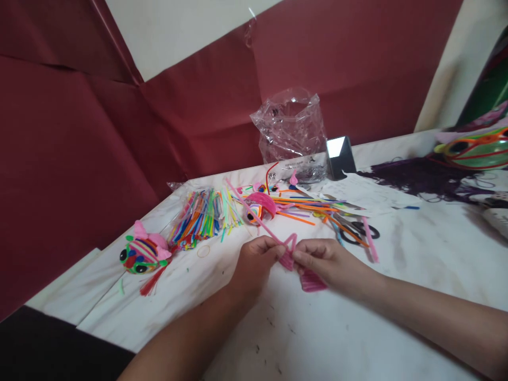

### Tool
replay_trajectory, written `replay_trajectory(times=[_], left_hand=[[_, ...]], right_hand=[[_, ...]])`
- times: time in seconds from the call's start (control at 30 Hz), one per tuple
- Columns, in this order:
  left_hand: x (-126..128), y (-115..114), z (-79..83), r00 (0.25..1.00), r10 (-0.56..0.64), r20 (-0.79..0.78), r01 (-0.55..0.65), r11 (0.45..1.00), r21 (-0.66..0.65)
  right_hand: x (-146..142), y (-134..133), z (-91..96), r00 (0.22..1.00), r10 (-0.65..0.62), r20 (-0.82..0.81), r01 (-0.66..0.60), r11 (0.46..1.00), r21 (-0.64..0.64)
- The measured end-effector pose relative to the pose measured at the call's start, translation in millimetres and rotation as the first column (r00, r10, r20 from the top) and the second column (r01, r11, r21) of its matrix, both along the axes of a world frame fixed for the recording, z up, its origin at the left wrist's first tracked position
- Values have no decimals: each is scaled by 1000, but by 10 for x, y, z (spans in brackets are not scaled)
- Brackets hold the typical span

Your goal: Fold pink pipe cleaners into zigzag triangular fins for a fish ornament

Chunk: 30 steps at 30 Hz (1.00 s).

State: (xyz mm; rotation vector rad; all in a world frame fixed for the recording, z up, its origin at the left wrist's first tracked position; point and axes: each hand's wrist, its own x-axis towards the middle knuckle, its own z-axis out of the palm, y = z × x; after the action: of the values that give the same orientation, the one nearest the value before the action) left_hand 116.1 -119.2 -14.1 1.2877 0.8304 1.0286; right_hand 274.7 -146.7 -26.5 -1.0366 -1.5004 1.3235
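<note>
My left hand (254, 260) and my right hand (327, 260) meet over the white table (416, 264), both pinched on a pink pipe cleaner piece (291, 253). The piece is bent into a small triangle between my fingertips. Its long straight end runs up and left toward a pink ball craft (261, 205). A folded pink fuzzy part (313, 280) hangs under my right fingers.
A striped ball creature with eyes and pink ears (142, 254) lies at the left. A bag of coloured pipe cleaners (200, 214) and loose sticks (313, 207) lie behind my hands, with black scissors (359, 232). A clear plastic bag (291, 129) stands at the red wall.
</note>
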Motion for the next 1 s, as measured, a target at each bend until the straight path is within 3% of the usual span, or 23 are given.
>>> replay_trajectory(times=[0.13, 0.33, 0.5, 0.7, 0.8, 0.87, 1.0], left_hand=[[-17, 4, 3, 959, 5, -282, 33, 991, 129], [26, -32, -54, 813, 8, -582, 157, 960, 233], [13, 13, -64, 817, 11, -576, 98, 983, 158], [-15, 49, -44, 846, 34, -532, 83, 977, 194], [-22, 23, -10, 790, 147, -595, 105, 924, 367], [-22, 0, 1, 755, 207, -622, 143, 874, 465], [-12, -25, -1, 740, 216, -637, 191, 840, 507]], right_hand=[[60, 35, 85, 979, -157, 133, 127, 969, 211], [41, 65, 71, 964, -162, 209, 117, 970, 213], [43, 57, 82, 939, -248, 239, 144, 912, 384], [62, 10, 108, 931, -295, 216, 121, 805, 580], [60, 14, 103, 919, -335, 208, 194, 843, 502], [54, 27, 95, 928, -300, 223, 178, 880, 441], [47, 28, 81, 941, -245, 231, 115, 879, 462]])
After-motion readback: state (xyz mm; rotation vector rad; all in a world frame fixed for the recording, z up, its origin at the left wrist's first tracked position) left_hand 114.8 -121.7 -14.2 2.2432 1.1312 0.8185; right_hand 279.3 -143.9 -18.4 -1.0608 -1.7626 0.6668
